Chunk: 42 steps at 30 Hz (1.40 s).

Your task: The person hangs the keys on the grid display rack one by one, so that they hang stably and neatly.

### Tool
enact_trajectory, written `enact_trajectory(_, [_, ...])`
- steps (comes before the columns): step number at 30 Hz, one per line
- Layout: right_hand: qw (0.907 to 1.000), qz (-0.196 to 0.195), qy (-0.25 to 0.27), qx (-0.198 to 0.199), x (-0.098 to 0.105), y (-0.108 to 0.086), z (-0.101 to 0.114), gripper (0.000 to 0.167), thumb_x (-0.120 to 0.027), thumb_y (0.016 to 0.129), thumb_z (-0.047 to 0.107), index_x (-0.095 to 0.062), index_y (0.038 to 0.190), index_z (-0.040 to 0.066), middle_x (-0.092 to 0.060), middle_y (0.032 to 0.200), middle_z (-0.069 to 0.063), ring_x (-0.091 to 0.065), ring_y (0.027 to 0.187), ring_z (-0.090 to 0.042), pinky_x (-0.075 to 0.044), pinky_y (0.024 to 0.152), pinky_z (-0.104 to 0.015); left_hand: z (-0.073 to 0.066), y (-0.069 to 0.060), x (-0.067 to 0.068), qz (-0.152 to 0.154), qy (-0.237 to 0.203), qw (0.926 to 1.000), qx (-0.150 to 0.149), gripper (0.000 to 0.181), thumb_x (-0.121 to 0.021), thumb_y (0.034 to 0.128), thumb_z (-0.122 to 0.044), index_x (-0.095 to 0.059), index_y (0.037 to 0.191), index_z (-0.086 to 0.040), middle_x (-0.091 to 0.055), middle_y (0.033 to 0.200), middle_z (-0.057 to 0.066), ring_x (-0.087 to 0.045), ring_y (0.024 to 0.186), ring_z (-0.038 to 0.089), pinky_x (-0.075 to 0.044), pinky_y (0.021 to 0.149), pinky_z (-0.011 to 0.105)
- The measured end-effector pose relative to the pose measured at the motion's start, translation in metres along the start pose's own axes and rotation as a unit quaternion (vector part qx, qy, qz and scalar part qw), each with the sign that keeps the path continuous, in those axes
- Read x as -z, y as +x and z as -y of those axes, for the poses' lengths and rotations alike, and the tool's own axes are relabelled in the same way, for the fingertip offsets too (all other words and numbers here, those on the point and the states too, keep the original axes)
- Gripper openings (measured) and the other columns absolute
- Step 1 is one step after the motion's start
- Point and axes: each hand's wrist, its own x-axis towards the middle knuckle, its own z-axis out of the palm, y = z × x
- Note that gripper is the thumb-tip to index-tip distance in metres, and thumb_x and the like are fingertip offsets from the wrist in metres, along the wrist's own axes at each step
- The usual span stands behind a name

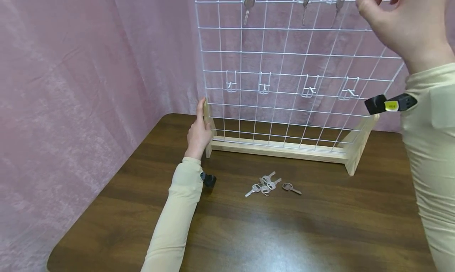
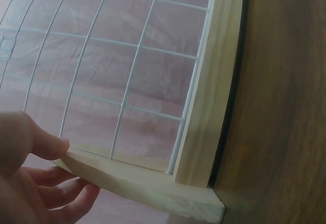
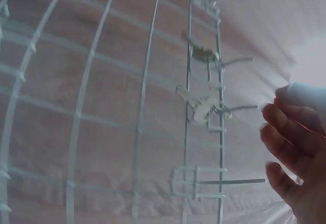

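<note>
Seemingly hanging keys (image 1: 249, 1) at the top of the frame, pinching the wooden upright (image 1: 208, 118) near centre with left fingers (image 1: 200, 109), holding right fingers (image 3: 285, 141) relaxed, apparently empty, at upper right, and probably needing next to fetch loose keys (image 1: 273, 184) from the counter (image 1: 227, 228), lower centre.

We see a brown wood-grain table (image 1: 227, 232) with a glossy top; its rounded far corner lies to the left of the left hand (image 1: 199, 133), beyond it. Standing on it, we find a pale wooden stand (image 1: 277, 150), whose base runs off to the right from that hand. Nearer to us than the hand, and to its right, we see overlapping keys (image 1: 256, 188) in a small heap. Farther right of the hand, just beside that heap, lies a single key with a ring (image 1: 295, 191).
</note>
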Motion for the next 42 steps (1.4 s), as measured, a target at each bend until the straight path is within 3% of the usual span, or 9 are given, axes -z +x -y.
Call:
enact_trajectory(3, [0.9994,0.013,0.026,0.017,-0.005,-0.021,0.001,0.011,-0.061,0.089,0.017,-0.07,0.087,0.021,-0.044,0.078,0.044,-0.043,0.074,0.019,-0.03,0.069,-0.01,0.0,0.001,0.0,0.0,-0.005,1.0,0.0,0.084,-0.051,0.0965,-0.008,-0.002,0.148,-0.052,-0.064,0.117,0.026,-0.061,0.067,0.034,-0.045,0.054,0.039])
enact_trajectory(7, [0.998,0.043,0.044,0.01,-0.011,-0.047,0.003,0.02,-0.062,0.088,0.011,-0.068,0.096,-0.007,-0.046,0.077,0.043,-0.044,0.072,0.017,-0.033,0.066,-0.011,-0.002,0.002,0.0,0.003,-0.012,0.9999,0.002,0.084,-0.051,0.0962,-0.008,-0.003,0.148,-0.053,-0.065,0.115,0.026,-0.065,0.073,0.037,-0.047,0.055,0.04])
enact_trajectory(13, [0.9919,0.094,0.08,0.031,-0.023,-0.084,0.004,0.01,-0.065,0.087,0.004,-0.07,0.094,-0.002,-0.053,0.081,0.036,-0.049,0.074,0.011,-0.038,0.068,-0.01,-0.002,0.002,-0.001,0.0,-0.012,0.9999,0.002,0.083,-0.051,0.0964,-0.007,-0.004,0.149,-0.051,-0.063,0.12,0.027,-0.067,0.075,0.038,-0.048,0.055,0.041])
enact_trajectory(17, [0.9855,0.123,0.101,0.06,-0.032,-0.107,0.001,0.008,-0.068,0.085,-0.001,-0.071,0.092,0.002,-0.064,0.085,0.014,-0.05,0.074,0.01,-0.039,0.069,-0.008,-0.003,0.002,-0.002,-0.007,-0.009,0.9999,0.0,0.083,-0.051,0.0962,-0.007,-0.004,0.149,-0.05,-0.063,0.119,0.026,-0.065,0.073,0.037,-0.047,0.055,0.041])
enact_trajectory(21, [0.9796,0.145,0.116,0.077,-0.041,-0.129,-0.004,0.014,-0.07,0.082,-0.004,-0.071,0.092,0.006,-0.066,0.087,-0.002,-0.05,0.074,0.01,-0.039,0.07,-0.009,-0.003,0.002,-0.003,-0.002,-0.01,0.9999,0.0,0.083,-0.051,0.0968,-0.008,-0.003,0.149,-0.051,-0.063,0.12,0.026,-0.064,0.07,0.036,-0.046,0.053,0.04])
enact_trajectory(34, [0.9571,0.23,0.151,0.091,-0.078,-0.172,-0.016,0.018,-0.069,0.082,-0.006,-0.067,0.089,0.011,-0.062,0.088,0.007,-0.049,0.075,0.004,-0.041,0.064,-0.014,0.005,0.0,-0.003,-0.009,-0.008,0.9999,0.003,0.085,-0.051,0.0955,-0.007,-0.003,0.148,-0.052,-0.061,0.124,0.025,-0.066,0.074,0.037,-0.047,0.055,0.04])
enact_trajectory(38, [0.9442,0.279,0.143,0.101,-0.088,-0.177,-0.019,0.017,-0.069,0.084,-0.003,-0.066,0.09,0.012,-0.062,0.088,0.008,-0.053,0.075,0.003,-0.043,0.067,-0.014,0.002,0.0,-0.004,-0.002,-0.01,0.9999,-0.003,0.083,-0.05,0.0965,-0.007,-0.003,0.149,-0.051,-0.061,0.125,0.025,-0.066,0.071,0.037,-0.046,0.053,0.038])
enact_trajectory(42, [0.9129,0.37,0.116,0.128,-0.099,-0.181,-0.019,0.012,-0.067,0.088,0.005,-0.066,0.096,0.014,-0.064,0.096,0.006,-0.059,0.086,-0.006,-0.048,0.076,-0.025,-0.001,0.002,-0.004,-0.008,-0.007,0.9999,-0.009,0.082,-0.05,0.0965,-0.007,-0.004,0.149,-0.049,-0.061,0.125,0.025,-0.064,0.066,0.035,-0.045,0.051,0.037])
